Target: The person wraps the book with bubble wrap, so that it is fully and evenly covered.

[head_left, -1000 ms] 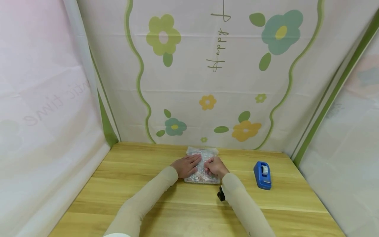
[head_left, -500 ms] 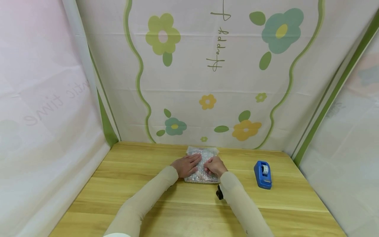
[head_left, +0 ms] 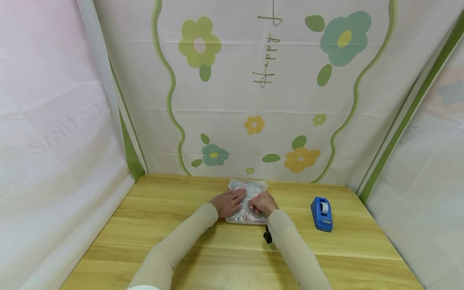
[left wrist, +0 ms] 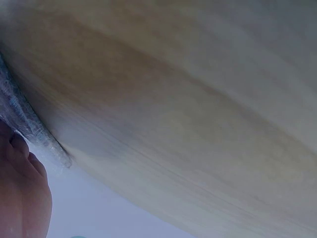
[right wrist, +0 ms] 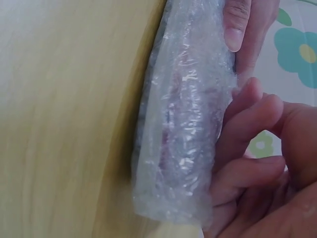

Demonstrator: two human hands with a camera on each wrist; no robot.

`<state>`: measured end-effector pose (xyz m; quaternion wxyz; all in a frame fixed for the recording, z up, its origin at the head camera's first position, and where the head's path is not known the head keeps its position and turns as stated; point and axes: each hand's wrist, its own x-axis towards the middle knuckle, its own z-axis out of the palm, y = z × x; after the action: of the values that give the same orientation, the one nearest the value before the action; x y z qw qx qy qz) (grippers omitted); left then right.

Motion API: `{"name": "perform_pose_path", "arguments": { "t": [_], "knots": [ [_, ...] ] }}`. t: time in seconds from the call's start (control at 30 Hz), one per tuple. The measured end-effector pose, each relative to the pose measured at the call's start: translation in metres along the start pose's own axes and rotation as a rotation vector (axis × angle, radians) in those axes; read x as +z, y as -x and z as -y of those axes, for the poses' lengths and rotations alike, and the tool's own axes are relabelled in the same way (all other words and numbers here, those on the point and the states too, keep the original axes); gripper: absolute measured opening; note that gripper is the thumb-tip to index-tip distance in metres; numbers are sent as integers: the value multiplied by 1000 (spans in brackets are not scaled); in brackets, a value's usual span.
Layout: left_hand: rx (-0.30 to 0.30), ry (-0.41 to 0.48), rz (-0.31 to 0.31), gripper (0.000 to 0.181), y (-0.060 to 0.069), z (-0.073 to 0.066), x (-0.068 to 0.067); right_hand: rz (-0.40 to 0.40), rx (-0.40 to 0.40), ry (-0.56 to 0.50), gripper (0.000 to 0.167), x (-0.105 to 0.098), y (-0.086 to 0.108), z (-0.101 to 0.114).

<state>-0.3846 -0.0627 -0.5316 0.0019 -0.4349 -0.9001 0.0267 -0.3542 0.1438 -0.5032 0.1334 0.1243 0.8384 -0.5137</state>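
A flat package in clear bubble wrap point(head_left: 243, 218) lies near the far edge of the wooden table. My left hand point(head_left: 227, 204) rests flat on its left half with the fingers straight. On the right half, my right hand point(head_left: 264, 203) touches the wrap with curled fingers. The right wrist view shows the shiny wrapped package point(right wrist: 181, 124) side-on, with the curled right hand point(right wrist: 262, 163) against it and nothing visible between the fingers. In the left wrist view, only the package's edge point(left wrist: 29, 121) and part of the left hand point(left wrist: 22, 193) appear. The contents are blurred by the wrap.
A blue tape dispenser point(head_left: 322, 219) with a roll of tape stands to the right on the table point(head_left: 224, 262). A flower-printed cloth point(head_left: 232, 88) hangs behind the table, and pale cloths enclose both sides.
My right forearm and wrist have shifted slightly left, and the right hand's fingers have moved a little on the wrap. The left hand and the package stay in place.
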Motion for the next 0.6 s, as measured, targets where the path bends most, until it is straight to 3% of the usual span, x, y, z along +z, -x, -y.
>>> {"name": "perform_pose_path", "arguments": {
  "t": [0.27,0.6],
  "knots": [
    [-12,15,32,62,-1,-1,-1,-37,4,12,22,0,-1,-1],
    [-10,-4,27,61,0,-2,-5,-64,25,23,24,-3,-11,-8]
  ]
}}
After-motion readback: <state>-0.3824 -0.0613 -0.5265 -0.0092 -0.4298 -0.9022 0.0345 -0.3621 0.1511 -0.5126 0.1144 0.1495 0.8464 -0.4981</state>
